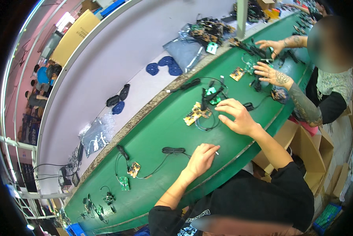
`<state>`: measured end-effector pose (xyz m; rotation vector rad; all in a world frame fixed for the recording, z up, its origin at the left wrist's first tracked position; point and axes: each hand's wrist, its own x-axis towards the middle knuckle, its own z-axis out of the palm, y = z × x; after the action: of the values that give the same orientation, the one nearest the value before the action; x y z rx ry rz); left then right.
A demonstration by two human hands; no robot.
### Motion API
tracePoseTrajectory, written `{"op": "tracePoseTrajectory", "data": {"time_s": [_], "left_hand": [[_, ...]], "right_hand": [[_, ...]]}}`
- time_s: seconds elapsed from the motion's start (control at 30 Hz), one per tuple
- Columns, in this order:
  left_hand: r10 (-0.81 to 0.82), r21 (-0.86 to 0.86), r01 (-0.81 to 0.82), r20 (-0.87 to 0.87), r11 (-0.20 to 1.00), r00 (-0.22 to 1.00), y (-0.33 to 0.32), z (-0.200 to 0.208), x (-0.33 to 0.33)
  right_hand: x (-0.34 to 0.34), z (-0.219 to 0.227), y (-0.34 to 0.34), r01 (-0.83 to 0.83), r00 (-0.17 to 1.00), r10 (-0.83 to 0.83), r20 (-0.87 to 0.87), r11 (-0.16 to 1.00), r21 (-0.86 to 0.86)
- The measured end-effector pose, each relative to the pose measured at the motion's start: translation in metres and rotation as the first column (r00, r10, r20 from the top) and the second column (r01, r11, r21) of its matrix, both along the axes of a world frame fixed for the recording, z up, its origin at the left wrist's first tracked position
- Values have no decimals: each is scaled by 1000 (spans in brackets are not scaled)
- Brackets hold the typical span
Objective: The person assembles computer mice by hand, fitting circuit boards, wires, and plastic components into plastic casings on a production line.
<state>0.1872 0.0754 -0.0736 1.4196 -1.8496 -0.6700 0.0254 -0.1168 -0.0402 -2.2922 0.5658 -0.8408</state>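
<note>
My left hand (202,159) is closed over the green work surface, with a small pale plug tip (217,153) showing past the fingers. A black cable (173,150) runs into this hand from a coiled bundle and links back to a small tan circuit board (134,169). A green circuit board (124,183) lies beside the tan one. My right hand (239,118) has its fingers apart and bent, just right of a cluster of wired boards. In that cluster are a tan circuit board (196,114) and a green board (211,94) with black cables.
Across on the right, a co-worker's tattooed hands (272,72) handle boards and cables. Several wired boards (107,198) lie at the lower left. Along the back ledge are blue pads (169,65), plastic bags (184,51) and a pile of boards (210,31). Cardboard boxes (302,151) stand at right.
</note>
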Motion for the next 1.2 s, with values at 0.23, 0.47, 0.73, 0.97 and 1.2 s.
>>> {"op": "tracePoseTrajectory", "data": {"time_s": [0.23,0.47,0.73,0.97,1.2], "left_hand": [[347,9,-371,-374,929,860,49,57,70],[156,-417,-726,-801,547,577,126,139,152],[-180,-739,-563,-651,370,737,198,196,171],[-438,-885,-435,-461,164,772,225,193,194],[-351,-920,-383,-386,80,853,259,185,205]], "right_hand": [[132,-1,-45,-139,990,136,48,988,66],[275,-47,-54,-273,956,282,-75,956,109],[450,-114,-42,-98,976,86,-202,994,-52],[495,-110,-65,-139,858,43,-512,979,-150],[460,-78,-64,-167,755,30,-655,975,-147]]}}
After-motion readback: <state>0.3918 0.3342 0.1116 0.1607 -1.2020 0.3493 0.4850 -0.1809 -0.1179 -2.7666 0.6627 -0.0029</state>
